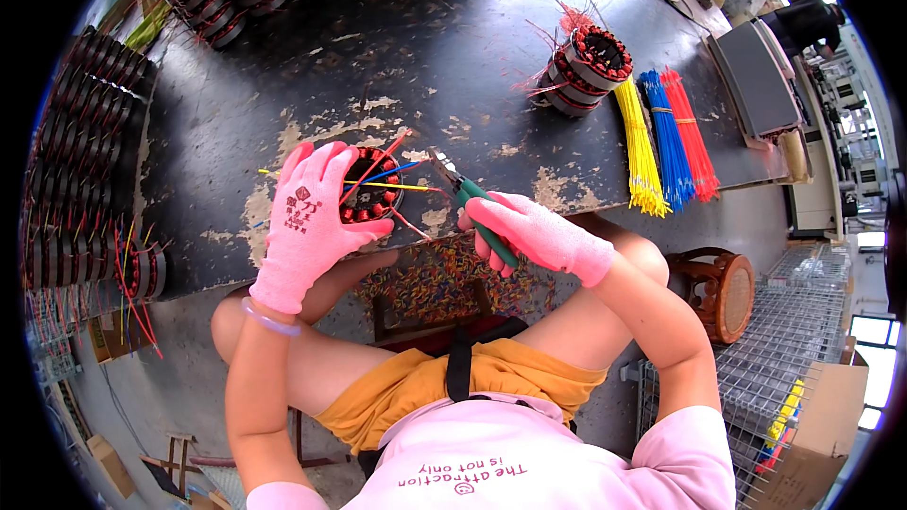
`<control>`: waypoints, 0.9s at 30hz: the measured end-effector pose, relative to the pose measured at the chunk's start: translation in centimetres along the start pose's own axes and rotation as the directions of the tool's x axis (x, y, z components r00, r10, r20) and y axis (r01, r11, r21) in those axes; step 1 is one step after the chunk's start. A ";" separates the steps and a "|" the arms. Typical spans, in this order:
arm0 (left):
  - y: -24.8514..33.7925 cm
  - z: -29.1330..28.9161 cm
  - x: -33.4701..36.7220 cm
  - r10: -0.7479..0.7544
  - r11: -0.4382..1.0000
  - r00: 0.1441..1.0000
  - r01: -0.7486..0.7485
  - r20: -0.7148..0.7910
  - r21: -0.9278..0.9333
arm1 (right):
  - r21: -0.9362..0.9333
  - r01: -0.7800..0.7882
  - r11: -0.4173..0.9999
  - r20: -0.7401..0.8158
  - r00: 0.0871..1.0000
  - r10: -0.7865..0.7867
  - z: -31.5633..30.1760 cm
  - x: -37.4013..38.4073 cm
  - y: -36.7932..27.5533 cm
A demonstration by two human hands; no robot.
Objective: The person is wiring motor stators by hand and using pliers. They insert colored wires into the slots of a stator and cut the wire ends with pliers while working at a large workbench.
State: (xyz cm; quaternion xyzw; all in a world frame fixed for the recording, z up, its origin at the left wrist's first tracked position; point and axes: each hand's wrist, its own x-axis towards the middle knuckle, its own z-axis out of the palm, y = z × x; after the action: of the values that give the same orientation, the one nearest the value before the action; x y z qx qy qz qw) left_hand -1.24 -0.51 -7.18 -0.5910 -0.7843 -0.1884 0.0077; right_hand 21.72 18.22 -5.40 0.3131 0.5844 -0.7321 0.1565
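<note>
On a scuffed black surface [453, 57], the left hand [316, 203] clasps a wound stator [388, 200] near the front edge while the right hand [539, 234] grips green-handled pliers [470, 193] just beside its splayed wires [395, 171], whose crowding could cause a wrong cut.

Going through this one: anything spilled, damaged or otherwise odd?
Two things: the black tabletop has pale, worn patches, notably toward its near edge, breaking the dark surface; and many small coloured bits lie scattered below that edge, like spilled litter.
</note>
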 end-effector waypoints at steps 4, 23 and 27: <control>1.9 0.2 -0.4 -0.216 0.975 0.976 0.214 0.031 0.064 | 0.199 -0.043 0.979 0.083 0.996 0.027 -1.4 -0.3 1.2; 0.4 0.3 -0.6 -0.069 0.997 0.996 0.071 -0.048 0.035 | 0.193 -0.066 0.979 0.139 0.990 0.039 -0.2 0.1 -0.2; 1.0 -0.2 0.0 -0.096 0.994 0.995 0.098 -0.035 0.040 | 0.114 -0.044 0.992 0.070 0.997 0.036 -0.2 0.5 -0.3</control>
State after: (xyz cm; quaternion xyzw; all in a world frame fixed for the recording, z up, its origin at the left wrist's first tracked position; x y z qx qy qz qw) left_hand -0.36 -0.39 -6.69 -0.5486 -0.8157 -0.1818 0.0239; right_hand 21.21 18.54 -5.52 0.3081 0.5289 -0.7718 0.1725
